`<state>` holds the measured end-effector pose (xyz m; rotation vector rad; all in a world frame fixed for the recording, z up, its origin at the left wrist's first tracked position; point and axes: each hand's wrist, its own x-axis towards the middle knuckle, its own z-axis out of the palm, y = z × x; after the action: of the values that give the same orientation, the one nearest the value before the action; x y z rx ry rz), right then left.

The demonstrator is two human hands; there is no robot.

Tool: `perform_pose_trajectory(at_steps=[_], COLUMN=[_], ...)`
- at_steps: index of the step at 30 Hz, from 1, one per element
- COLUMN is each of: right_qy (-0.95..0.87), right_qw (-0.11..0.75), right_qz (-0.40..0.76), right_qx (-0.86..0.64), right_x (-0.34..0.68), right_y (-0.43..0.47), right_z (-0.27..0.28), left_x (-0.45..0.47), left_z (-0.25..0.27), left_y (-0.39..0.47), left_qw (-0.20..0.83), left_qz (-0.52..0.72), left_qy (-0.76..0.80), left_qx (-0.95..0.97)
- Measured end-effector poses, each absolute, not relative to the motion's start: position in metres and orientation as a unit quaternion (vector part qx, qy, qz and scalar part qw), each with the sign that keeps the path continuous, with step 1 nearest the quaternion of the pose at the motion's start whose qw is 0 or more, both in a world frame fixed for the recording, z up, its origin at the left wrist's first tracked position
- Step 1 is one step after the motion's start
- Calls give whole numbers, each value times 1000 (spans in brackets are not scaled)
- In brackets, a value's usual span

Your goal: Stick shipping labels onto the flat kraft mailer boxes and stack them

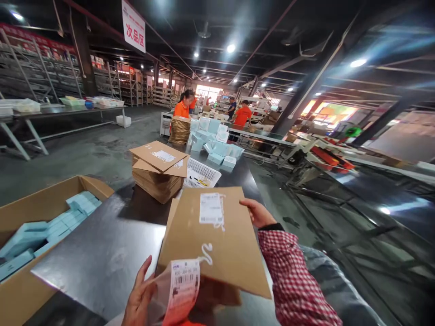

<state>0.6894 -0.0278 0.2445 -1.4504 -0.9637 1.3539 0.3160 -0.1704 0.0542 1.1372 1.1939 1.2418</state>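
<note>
While the left hand (139,296) pinches a peeling label strip (180,290) between its fingers, the right hand (257,213) grips the far edge of a flat cardboard mailer (217,244) held above the dark surface (102,253). One shipping label (210,208) already sits on the mailer; the strip looks not yet stuck down. Beyond, labelled mailers are stacked (159,174) beside a white basket (201,174). Pale blue boxes (217,145) wait farther off.
</note>
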Motion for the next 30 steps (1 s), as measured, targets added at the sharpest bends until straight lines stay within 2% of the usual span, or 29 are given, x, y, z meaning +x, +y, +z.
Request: perform_pose_trajectory(at_steps=[3,5,7,9,11,14,16,18,20,23,26,30], right_qy=[-329,-311,-317,-342,-408,-559,-643,-696,-740,-786,-793,-807], right_qw=[583,640,654,624,510,236,67,-24,-4,119,217,257], right_qz=[531,516,519,561,639,718,720,690,634,514,441,392], right_qx=[-520,-478,-449,-423,-407,-339,-253,-199,-223,-324,-360,-360], right_x=[659,622,579,540,513,503,511,520,525,524,520,514], right_y=[11,43,72,88,87,51,13,-26,-60,-90,-100,-111], right_z=[273,283,284,277,268,252,241,230,218,198,186,185], left_x=[316,317,317,315,312,305,303,303,302,294,278,276], left_z=[53,55,57,57,54,47,43,43,47,60,79,115], left_y=[-178,-180,-182,-183,-183,-183,-184,-185,-186,-185,-177,-157], left_qw=[513,529,553,571,580,591,594,584,571,559,523,447], left_qz=[547,539,531,528,522,496,484,486,484,465,461,452], left_qy=[499,497,496,495,489,479,480,494,506,507,500,471], left_qx=[435,427,408,388,390,419,426,423,428,464,513,612])
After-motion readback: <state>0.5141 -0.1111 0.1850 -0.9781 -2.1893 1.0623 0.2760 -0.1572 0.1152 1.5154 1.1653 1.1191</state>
